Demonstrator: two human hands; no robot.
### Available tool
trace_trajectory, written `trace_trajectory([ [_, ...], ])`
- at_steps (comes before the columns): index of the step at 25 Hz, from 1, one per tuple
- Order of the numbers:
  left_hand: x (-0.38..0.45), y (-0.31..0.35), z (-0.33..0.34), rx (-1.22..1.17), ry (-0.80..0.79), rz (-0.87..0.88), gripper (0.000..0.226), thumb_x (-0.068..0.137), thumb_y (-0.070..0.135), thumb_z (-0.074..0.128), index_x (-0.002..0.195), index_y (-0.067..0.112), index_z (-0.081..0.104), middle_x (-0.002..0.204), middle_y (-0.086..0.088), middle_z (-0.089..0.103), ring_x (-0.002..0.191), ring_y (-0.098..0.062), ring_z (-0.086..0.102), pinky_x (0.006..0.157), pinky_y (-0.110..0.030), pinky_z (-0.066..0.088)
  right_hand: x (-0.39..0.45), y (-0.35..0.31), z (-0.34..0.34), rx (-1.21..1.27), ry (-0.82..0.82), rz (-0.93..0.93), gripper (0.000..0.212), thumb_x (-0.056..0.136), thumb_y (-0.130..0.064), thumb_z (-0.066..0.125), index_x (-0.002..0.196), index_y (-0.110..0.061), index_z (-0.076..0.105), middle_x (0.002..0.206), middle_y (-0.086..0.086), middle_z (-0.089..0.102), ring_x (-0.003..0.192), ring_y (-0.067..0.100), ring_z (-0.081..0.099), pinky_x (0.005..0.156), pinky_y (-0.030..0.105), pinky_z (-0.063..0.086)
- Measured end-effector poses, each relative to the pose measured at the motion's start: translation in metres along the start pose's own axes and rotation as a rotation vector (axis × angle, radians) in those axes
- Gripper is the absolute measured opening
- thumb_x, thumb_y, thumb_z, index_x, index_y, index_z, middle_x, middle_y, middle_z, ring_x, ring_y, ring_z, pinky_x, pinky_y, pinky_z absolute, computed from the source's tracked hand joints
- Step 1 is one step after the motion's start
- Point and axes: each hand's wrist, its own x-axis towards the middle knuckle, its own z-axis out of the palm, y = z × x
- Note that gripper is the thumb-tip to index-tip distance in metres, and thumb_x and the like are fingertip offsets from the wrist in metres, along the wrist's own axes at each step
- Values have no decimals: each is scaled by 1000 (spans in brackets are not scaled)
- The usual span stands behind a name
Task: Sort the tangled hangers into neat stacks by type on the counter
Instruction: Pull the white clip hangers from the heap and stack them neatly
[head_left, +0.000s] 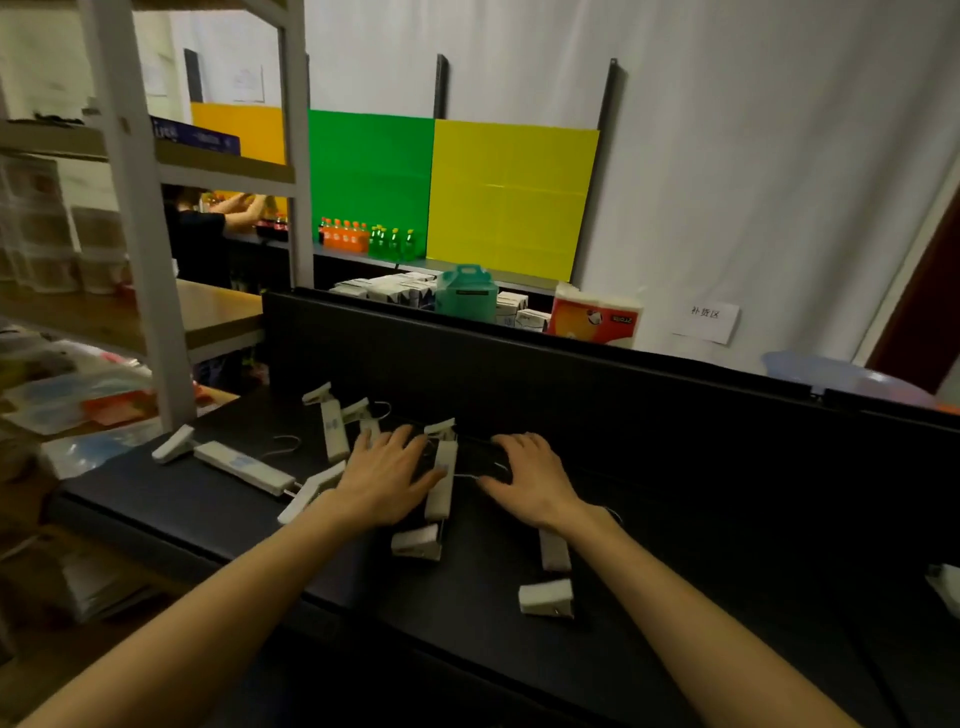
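— White plastic clip hangers (440, 480) and dark ones (480, 457) lie crossed in a knot at the middle of the black counter (675, 519), close to its raised back wall. Where are the hands?

— Both are on the knot. The left hand (387, 475) lies flat with its fingers spread and straight, pressing down beside the white bar. The right hand (530, 475) has its fingers slightly bent over the dark hangers and a thin wire hook (467, 477); whether it truly grips anything cannot be told.

— So what might go wrong?

— Probably the hooks. If one hanger is pulled while a hook is caught in another, the whole clump would drag along. Dark hangers on a dark counter are hard to read too, so one could be missed or stacked with the wrong type.

— And the loose pieces around it?

— A white hanger (240, 464) lies toward the left edge, another pair (334, 426) sits toward the back left, and white clips (546, 597) rest near the front edge under the right forearm. A sweep of either arm could knock those off the front. Nothing yet looks like a neat stack.

— Beyond the counter?

— A shelf unit (140, 260) stands at the left, and bottles (363, 239) sit before coloured panels behind, well apart from the work.
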Motion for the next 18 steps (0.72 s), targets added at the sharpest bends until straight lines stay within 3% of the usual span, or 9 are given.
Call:
trace_trajectory([
  [4, 50, -14, 9, -5, -48, 96, 59, 98, 62, 35, 146, 29, 41, 149, -1, 45, 132, -24, 48, 111, -42, 33, 56, 8, 9, 40, -117, -26, 54, 90, -51, 63, 139, -29, 53, 146, 1, 49, 138, 23, 38, 112, 41, 36],
  [10, 116, -45, 30, -234, -96, 240, 63, 99, 56, 45, 152, 24, 36, 153, -4, 43, 133, -27, 48, 107, -42, 43, 89, -4, 36, 83, -32, -21, 35, 93, -37, 64, 126, -24, 66, 129, 0, 62, 123, 19, 52, 103, 35, 44],
  [13, 139, -47, 37, -349, -110, 341, 45, 99, 52, 50, 135, 26, 53, 127, 0, 64, 108, -20, 63, 86, -35, 52, 83, 0, 38, 88, 17, 10, 34, 93, -35, 65, 126, -24, 66, 130, -2, 63, 125, 16, 52, 106, 36, 43],
  [15, 149, -46, 41, -362, -56, 399, 31, 98, 50, 53, 116, 26, 62, 105, 4, 67, 88, -13, 63, 72, -31, 50, 72, 0, 32, 113, 106, 95, 33, 93, -34, 66, 125, -25, 66, 130, -3, 62, 125, 15, 52, 104, 36, 47],
  [18, 158, -43, 43, -458, -64, 421, 18, 99, 41, 57, 104, 26, 65, 94, 5, 68, 79, -13, 63, 70, -35, 53, 40, -4, 21, 144, 197, 253, 32, 93, -28, 66, 125, -23, 66, 129, -3, 62, 125, 14, 52, 102, 34, 48],
])
